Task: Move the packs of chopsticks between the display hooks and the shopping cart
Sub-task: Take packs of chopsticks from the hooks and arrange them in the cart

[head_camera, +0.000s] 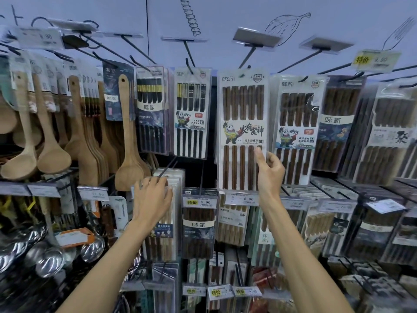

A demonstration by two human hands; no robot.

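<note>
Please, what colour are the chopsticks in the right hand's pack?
Chopsticks in that pack are dark reddish brown; head view.

Two hands show: the left hand and the right hand. On the top row of hooks six packs of chopsticks face front: the yellow-banded pack, the black-stick pack, the large brown pack, the smaller brown pack and two dark packs at the right. More hang behind, too tightly stacked to count. Five yellow-marked price tags are visible. At least three steel ladles hang at the lower left.
</note>
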